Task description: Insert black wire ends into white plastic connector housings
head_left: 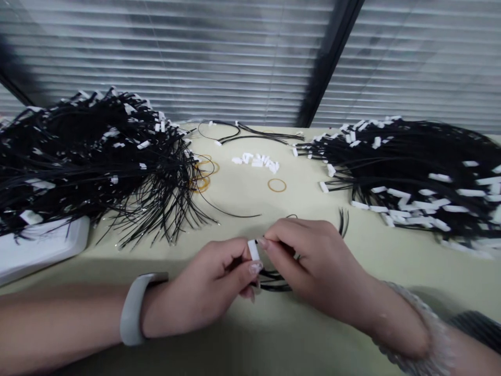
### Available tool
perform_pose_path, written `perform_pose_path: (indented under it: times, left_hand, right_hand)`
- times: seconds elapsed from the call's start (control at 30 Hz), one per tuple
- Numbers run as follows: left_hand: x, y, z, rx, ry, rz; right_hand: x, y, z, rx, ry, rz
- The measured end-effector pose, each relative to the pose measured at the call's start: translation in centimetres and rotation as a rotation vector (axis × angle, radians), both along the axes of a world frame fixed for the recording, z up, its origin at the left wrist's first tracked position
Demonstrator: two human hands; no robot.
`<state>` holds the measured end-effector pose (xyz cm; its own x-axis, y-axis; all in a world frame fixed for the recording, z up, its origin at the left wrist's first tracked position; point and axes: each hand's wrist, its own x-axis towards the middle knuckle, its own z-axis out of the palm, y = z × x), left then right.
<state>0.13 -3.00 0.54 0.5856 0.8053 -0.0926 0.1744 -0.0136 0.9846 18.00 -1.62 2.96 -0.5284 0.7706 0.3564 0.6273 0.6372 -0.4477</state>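
My left hand (219, 279) pinches a small white connector (253, 250) between thumb and fingers. Close on its right, my right hand (313, 256) has thumb and forefinger pressed together at the connector's upper end, on a thin black wire that is mostly hidden. Several black wires (274, 282) run from beside my left fingertips to the right, under my right hand. Their loose ends (343, 222) show beyond my right knuckles.
A large pile of black wires (90, 151) lies at left, above a white tray (70, 240). Another wire pile (410, 156) lies at right. Between them are loose white connectors (258, 161), rubber bands (277, 185) and separate wires (254, 136). Blinds (235, 62) stand behind.
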Motion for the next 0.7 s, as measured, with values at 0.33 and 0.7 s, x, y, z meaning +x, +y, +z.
perform_pose_path:
  times: [0.33, 0.7]
  left_hand:
    - [0.6, 0.7, 0.4, -0.173, -0.049, 0.105]
    - [0.5, 1.2, -1.3, -0.303, -0.351, 0.331]
  right_hand:
    - [-0.4, 0.6, -1.2, 0.066, 0.024, -0.121]
    - [3.2, 0.8, 2.8, 0.122, -0.089, 0.048]
